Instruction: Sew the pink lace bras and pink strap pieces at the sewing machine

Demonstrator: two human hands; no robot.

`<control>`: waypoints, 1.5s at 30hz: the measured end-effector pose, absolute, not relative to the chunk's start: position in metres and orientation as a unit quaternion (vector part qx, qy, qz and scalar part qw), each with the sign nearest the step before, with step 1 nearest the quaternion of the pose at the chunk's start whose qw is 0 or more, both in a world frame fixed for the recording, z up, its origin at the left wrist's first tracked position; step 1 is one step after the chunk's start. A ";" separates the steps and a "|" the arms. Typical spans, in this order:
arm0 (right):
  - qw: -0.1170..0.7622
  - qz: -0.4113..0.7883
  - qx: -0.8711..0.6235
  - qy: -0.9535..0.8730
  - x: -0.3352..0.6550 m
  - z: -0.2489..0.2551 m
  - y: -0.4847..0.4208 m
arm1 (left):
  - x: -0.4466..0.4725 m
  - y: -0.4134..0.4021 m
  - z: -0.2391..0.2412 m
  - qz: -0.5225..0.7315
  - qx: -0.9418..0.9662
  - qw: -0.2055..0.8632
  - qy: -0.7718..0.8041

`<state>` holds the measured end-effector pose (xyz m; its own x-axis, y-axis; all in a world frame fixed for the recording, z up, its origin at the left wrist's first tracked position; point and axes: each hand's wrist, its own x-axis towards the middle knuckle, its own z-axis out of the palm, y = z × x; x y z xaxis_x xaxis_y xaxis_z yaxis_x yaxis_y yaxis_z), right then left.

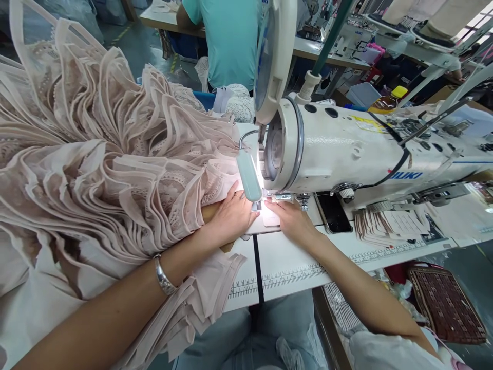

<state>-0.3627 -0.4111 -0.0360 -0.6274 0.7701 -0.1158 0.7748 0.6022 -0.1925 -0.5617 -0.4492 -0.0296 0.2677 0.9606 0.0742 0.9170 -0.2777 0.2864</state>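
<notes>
My left hand (232,217) lies on the pale pink lace-trimmed fabric (221,177) left of the needle area, thumb and a finger spread apart; the lamp partly hides its other fingers. Right of the needle, my right hand (293,222) has its fingers pressed together at the edge of the pale pink fabric under the bright light. Both hands are close to the presser foot (258,205) of the white sewing machine (327,146). A small pale green lamp (248,176) hangs just above, and glare washes out the stitching spot.
A large heap of pale pink lace garments (96,180) covers the left side. A phone (333,211) and a stack of fabric pieces (389,226) lie under the machine arm. Measuring tape (296,275) runs along the table's front edge. A person in a turquoise shirt (231,43) sits ahead.
</notes>
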 end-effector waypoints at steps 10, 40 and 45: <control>-0.006 -0.099 0.424 0.900 -0.364 -0.036 -0.414 | -0.562 -0.449 -0.035 0.152 0.794 0.073 0.584; 0.013 -0.099 0.441 0.892 -0.368 -0.039 -0.411 | -0.561 -0.452 -0.033 0.166 0.780 0.056 0.601; 0.007 -0.108 0.432 0.895 -0.369 -0.038 -0.409 | -0.573 -0.437 -0.036 0.225 0.769 0.092 0.591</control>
